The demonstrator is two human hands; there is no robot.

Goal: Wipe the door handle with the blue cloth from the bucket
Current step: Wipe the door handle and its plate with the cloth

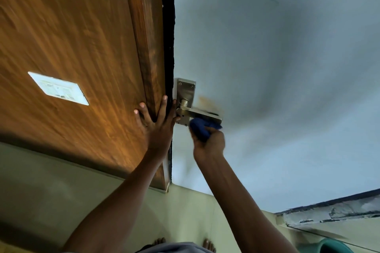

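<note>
A silver lever door handle point(200, 114) on its metal backplate point(186, 91) is fixed to the pale grey-blue door point(267, 68). My right hand point(209, 141) is closed around a bunched blue cloth point(200, 128), which presses against the underside of the lever. My left hand point(157, 124) lies flat with fingers spread on the wooden door frame point(152, 57), just left of the handle, its thumb reaching toward the lever's base.
A wood-grain panel point(72, 47) with a white switch plate point(58, 88) fills the left. Pale floor tiles point(61, 201) and my bare feet point(208, 245) are below. A green bucket rim point(333, 247) shows at the bottom right, next to a worn ledge point(339, 211).
</note>
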